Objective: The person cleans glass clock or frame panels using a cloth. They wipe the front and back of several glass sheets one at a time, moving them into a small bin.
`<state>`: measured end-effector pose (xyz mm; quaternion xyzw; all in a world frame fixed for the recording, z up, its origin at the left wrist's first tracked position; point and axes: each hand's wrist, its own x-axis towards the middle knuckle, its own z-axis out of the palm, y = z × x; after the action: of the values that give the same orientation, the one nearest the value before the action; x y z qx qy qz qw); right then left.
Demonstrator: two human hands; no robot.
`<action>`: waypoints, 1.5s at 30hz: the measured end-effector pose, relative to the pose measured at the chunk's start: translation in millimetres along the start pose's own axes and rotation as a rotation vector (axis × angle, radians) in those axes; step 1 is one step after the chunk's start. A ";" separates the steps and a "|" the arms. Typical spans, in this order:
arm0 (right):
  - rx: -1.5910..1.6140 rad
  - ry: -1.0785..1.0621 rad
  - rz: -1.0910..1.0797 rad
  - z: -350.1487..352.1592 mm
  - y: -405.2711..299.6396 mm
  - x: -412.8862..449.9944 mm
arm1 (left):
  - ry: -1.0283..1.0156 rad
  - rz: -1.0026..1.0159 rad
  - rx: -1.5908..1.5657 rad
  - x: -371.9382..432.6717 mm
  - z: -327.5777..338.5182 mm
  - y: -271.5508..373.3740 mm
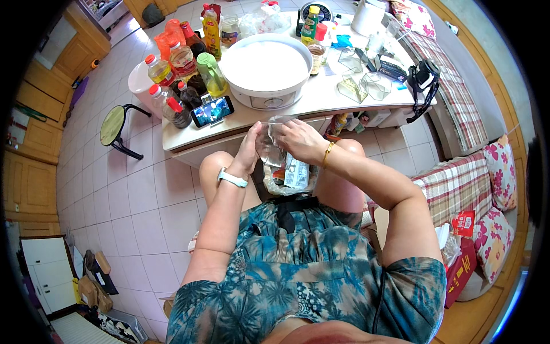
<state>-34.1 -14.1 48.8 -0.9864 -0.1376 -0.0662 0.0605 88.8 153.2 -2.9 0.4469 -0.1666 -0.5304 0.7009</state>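
Observation:
My left hand [248,152] grips one side of a clear plastic piece [270,148], its thumb and fingers along the edge. My right hand [304,141] has its fingers bent over the top of the same piece, on the right. The plastic is see-through and creased, so its exact shape is hard to tell. Both hands are in front of the table edge, over a lined bin [275,187] between my knees. In the bin lies printed packaging [297,173] among other scraps.
A white round electric pan [266,64] stands on the table [369,96]. Left of it are several bottles [161,96] and a propped phone [212,111]. Clear faceted boxes [351,88], a small dark box [392,67] and a camera [425,71] lie right. A stool [114,125] stands left.

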 end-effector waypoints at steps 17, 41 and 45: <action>-0.044 0.271 -0.087 -2.1 -14.7 -2.5 | 0.271 0.366 -0.192 -4.6 -3.1 -5.1; 1.817 -0.067 0.171 -38.3 -39.6 7.4 | -0.012 0.568 0.101 -15.5 16.7 0.1; 1.175 -0.033 0.027 -22.6 -35.9 10.8 | 0.072 0.508 0.044 -14.8 13.7 -2.5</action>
<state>-36.5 19.9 76.3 -0.7900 -0.1394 0.0372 0.5959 72.0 160.1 6.2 0.4244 -0.2597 -0.3175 0.8072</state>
